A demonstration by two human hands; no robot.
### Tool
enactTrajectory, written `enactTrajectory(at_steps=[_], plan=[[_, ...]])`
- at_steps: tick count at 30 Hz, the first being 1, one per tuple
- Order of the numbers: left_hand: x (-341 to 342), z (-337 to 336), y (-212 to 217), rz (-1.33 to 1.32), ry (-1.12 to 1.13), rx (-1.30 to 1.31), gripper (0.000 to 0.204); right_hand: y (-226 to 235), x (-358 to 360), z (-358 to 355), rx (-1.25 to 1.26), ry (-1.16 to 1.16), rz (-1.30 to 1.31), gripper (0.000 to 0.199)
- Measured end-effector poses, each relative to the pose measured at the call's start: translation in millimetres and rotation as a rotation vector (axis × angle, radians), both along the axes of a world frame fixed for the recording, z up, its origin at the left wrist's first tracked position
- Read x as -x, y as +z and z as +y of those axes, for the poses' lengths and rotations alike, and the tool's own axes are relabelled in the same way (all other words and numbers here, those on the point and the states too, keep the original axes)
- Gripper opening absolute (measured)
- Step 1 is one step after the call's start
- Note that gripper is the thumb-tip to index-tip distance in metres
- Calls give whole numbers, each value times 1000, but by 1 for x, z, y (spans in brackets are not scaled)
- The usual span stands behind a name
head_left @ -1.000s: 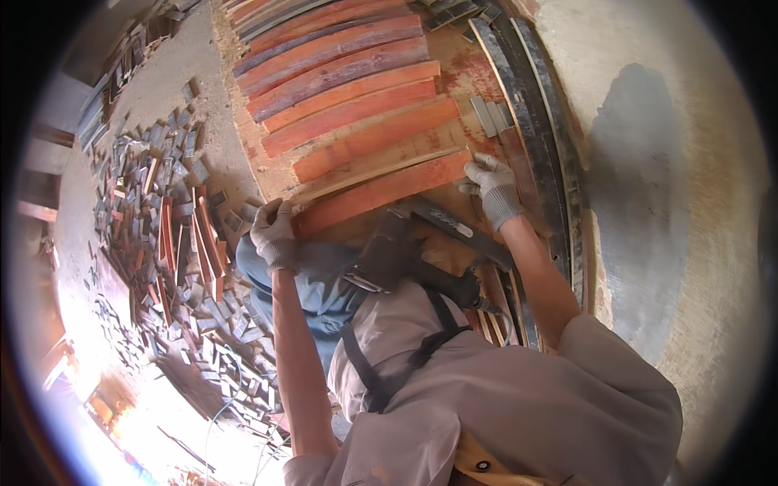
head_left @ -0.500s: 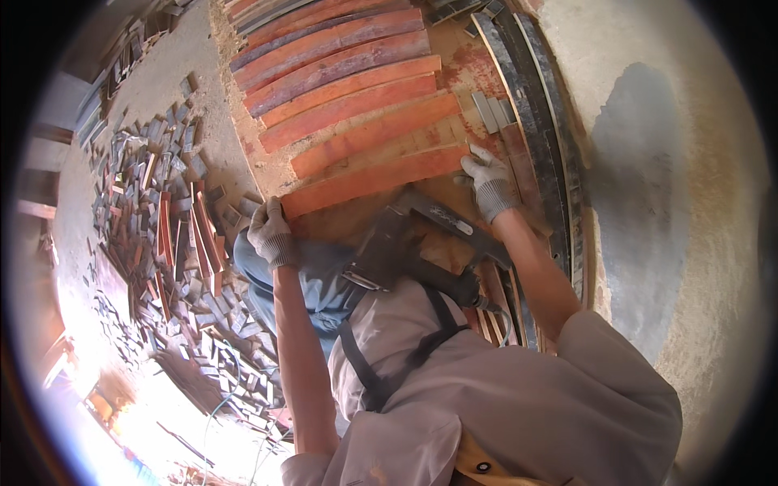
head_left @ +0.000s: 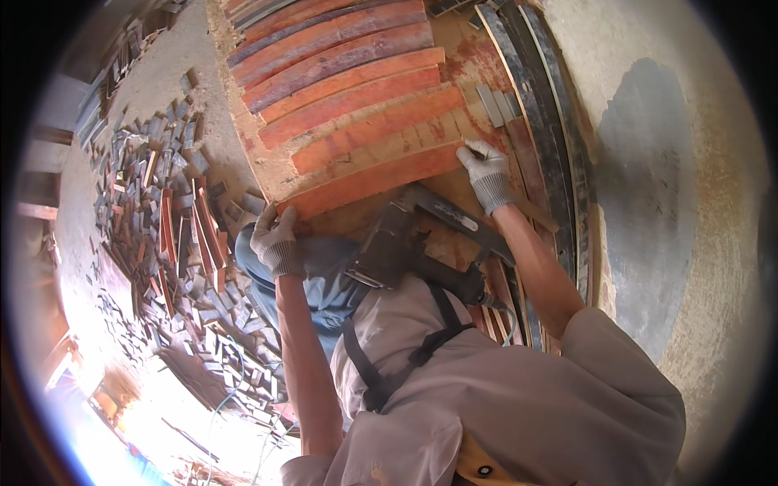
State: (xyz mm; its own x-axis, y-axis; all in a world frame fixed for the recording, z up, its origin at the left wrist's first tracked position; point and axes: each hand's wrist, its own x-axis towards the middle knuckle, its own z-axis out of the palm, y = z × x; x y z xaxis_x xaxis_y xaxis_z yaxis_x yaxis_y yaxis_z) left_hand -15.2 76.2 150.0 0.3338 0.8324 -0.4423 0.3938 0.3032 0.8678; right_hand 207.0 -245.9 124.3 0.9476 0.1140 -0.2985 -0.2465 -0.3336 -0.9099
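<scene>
A reddish-orange wooden strip (head_left: 369, 180) lies crosswise in front of me at the near end of a wooden panel. My left hand (head_left: 274, 238), in a pale knit glove, grips the strip's left end with thumb and fingers. At the opposite end my right hand (head_left: 485, 168), gloved alike, pinches the strip's right end. A dark nail gun (head_left: 405, 247) rests across my lap, just below the strip, with neither hand on it. Beyond the held piece, several similar strips (head_left: 377, 130) lie spaced in rows over the panel (head_left: 476, 69).
Long black boards (head_left: 545, 113) run along the panel's right side, with small grey blocks (head_left: 489, 105) beside them. On the floor at left is a heap of small wood offcuts (head_left: 174, 235). A thin hose (head_left: 235, 381) crosses the lower left. The concrete floor (head_left: 648, 194) has a dark patch.
The view has shifted slightly. The strip's left end has tipped a little, and my left fingers have changed their hold there. My right hand still pinches the other end.
</scene>
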Motion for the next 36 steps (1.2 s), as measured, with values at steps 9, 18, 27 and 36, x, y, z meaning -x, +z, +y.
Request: enactTrajectory(at_steps=[9, 18, 27, 36], plan=[[3, -1, -4, 171, -33, -134, 43, 12, -3, 6, -52, -81, 94, 31], [5, -3, -8, 120, -15, -114, 39, 8, 0, 6, -56, -153, 125, 31], [7, -3, -11, 117, -9, -110, 40, 2, 1, 6, -105, -197, 116, 27], [1, -6, -3, 162, 10, -122, 40, 5, -8, 9, -65, -120, 73, 19]])
